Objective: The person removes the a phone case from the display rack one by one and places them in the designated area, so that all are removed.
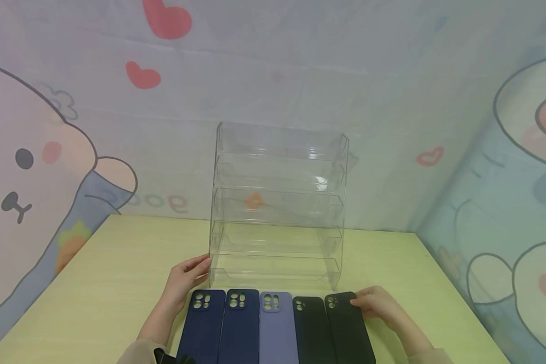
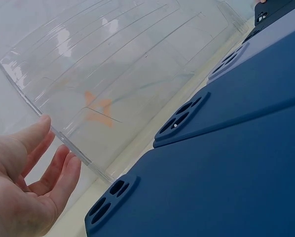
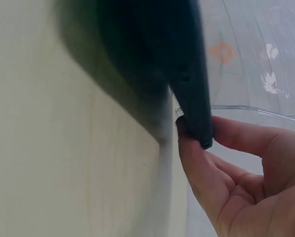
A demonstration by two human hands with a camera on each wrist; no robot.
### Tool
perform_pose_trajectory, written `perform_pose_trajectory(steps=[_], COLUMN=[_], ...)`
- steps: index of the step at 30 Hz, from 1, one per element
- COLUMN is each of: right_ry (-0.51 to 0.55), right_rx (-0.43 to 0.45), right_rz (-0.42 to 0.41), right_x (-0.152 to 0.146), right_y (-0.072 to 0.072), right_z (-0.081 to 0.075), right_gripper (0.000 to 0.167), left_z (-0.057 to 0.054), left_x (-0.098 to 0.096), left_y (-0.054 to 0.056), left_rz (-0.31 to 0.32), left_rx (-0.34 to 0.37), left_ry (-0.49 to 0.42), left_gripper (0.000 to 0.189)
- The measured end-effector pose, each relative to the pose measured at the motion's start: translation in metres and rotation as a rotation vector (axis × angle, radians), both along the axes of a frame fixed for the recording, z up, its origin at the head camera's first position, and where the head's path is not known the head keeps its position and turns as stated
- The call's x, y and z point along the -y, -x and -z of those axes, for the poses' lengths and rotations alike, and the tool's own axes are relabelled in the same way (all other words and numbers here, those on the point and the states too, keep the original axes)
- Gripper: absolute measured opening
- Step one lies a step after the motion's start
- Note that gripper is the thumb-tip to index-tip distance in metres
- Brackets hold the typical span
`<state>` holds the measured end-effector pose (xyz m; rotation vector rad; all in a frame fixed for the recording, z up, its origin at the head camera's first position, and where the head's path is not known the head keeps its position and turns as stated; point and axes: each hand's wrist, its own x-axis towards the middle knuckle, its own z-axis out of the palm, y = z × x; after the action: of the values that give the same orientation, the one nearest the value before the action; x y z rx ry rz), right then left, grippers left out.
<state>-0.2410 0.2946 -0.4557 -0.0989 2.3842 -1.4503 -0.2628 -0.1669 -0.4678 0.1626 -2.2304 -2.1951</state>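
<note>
A clear plastic tiered rack (image 1: pixel 277 207) stands upright on the table. My left hand (image 1: pixel 185 280) is at its lower left side; in the left wrist view the thumb and fingertips (image 2: pixel 71 165) rest against the side panel's edge, not wrapped round it. In front lie phone cases side by side: two navy cases (image 1: pixel 203 328) (image 1: pixel 239 328), a lavender case (image 1: pixel 277 333) and a black case (image 1: pixel 312 328). At the right end, my right hand (image 1: pixel 377 306) pinches the top right corner of another black phone case (image 1: pixel 349 328). The right wrist view shows this case (image 3: pixel 187 84) edge-on between thumb and finger, tilted up from the table.
The pale yellow table (image 1: pixel 95 283) extends to both sides of the rack. Behind it hangs a printed cloth backdrop (image 1: pixel 300 60) with hearts and cartoon animals, which also covers the right side. The rack's tiers hold nothing.
</note>
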Motion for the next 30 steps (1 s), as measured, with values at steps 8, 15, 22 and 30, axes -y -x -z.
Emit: perform_pose_trajectory(steps=[8, 15, 22, 30], right_ry=[-0.218, -0.242, -0.251, -0.269], right_rx=[-0.077, -0.101, -0.117, -0.226], right_rz=[0.221, 0.219, 0.199, 0.186], right_x=[0.015, 0.015, 0.011, 0.018], right_y=[-0.003, -0.005, -0.003, 0.003], right_z=[-0.001, 0.001, 0.002, -0.018], right_gripper=[0.031, 0.026, 0.017, 0.023], left_z=[0.000, 0.001, -0.003, -0.018], left_x=[0.000, 0.001, 0.002, 0.005], left_y=[0.000, 0.001, -0.002, -0.009], left_rz=[-0.007, -0.010, -0.001, 0.030], left_rx=[0.002, 0.008, 0.004, -0.026], left_ry=[-0.001, -0.005, 0.025, 0.217], left_gripper=[0.051, 0.050, 0.050, 0.045])
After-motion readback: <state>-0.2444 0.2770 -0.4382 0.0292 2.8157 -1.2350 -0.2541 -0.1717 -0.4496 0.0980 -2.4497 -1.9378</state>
